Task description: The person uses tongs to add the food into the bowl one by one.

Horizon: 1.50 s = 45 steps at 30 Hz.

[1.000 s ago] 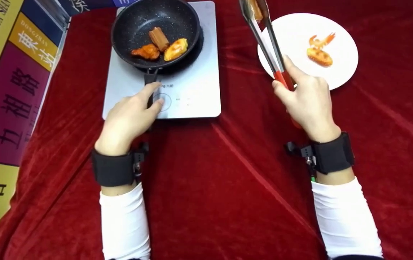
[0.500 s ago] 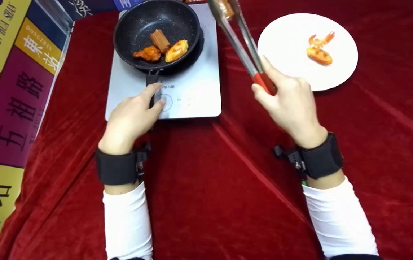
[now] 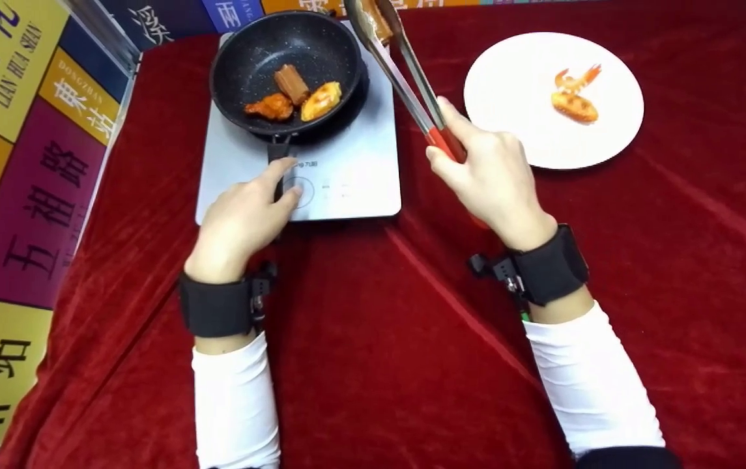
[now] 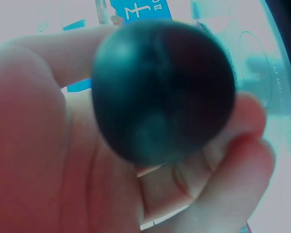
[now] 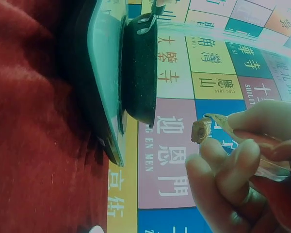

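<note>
My left hand (image 3: 242,218) grips the black handle (image 3: 278,153) of a frying pan (image 3: 252,62). The handle's rounded end (image 4: 160,92) fills the left wrist view, fingers curled round it. In the pan lie a ridged brown food piece (image 3: 291,83), a reddish-brown drumstick-like piece (image 3: 270,106) and a yellow browned piece (image 3: 322,102). My right hand (image 3: 493,176) holds metal tongs (image 3: 408,85) with red grips. Between the tong tips is a brown food piece (image 5: 200,131), held above the table just right of the pan.
Under the pan is a silver induction cooker (image 3: 359,189). At right a white plate (image 3: 509,124) bears a shrimp (image 3: 578,79) and a golden-brown piece (image 3: 574,108). Red cloth (image 3: 379,339) covers the table. Panels with printed characters (image 3: 47,202) stand along the left and back.
My right hand has carried the tongs and the food piece leftward, from the plate's edge to beside the pan. The left hand keeps its grip on the handle; the head view shifts slightly.
</note>
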Available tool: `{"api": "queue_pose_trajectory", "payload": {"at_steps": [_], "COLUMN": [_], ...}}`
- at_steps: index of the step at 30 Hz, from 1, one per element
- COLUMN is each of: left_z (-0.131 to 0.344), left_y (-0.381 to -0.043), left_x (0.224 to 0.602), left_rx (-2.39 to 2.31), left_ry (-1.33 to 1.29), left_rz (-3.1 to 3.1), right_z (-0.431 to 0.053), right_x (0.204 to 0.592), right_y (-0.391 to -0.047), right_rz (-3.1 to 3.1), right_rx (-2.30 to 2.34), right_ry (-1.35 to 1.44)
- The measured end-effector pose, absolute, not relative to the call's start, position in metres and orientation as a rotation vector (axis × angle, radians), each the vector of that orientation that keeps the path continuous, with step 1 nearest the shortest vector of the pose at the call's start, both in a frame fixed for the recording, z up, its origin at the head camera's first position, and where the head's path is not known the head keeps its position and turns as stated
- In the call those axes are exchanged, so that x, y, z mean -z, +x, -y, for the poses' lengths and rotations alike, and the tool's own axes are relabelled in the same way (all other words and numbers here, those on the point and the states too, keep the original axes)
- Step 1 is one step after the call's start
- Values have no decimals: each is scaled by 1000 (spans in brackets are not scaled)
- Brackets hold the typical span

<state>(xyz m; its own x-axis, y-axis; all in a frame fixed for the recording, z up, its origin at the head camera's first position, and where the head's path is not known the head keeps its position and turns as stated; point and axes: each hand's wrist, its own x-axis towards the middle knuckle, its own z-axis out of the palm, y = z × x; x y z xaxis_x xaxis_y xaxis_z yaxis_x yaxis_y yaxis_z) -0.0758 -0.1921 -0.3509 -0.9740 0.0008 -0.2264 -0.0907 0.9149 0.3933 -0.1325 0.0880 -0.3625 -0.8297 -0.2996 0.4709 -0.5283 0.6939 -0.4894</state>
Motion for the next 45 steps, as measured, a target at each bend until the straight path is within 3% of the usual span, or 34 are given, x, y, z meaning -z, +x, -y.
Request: {"api": "queue_pose_trajectory", "payload": {"at_steps": [14, 45], "left_z": [195, 195], "left_y": [-77, -77], "left_x": [353, 353], "left_rx": [-605, -609], "left_ry": [-78, -98], "left_rz": [-2860, -2842], "right_z": [-65, -52], "right_x": [375, 395], "right_y": [-151, -161], "right_rz": [2637, 2663], "right_rx": [-1005, -848], "right_ry": [562, 661]}}
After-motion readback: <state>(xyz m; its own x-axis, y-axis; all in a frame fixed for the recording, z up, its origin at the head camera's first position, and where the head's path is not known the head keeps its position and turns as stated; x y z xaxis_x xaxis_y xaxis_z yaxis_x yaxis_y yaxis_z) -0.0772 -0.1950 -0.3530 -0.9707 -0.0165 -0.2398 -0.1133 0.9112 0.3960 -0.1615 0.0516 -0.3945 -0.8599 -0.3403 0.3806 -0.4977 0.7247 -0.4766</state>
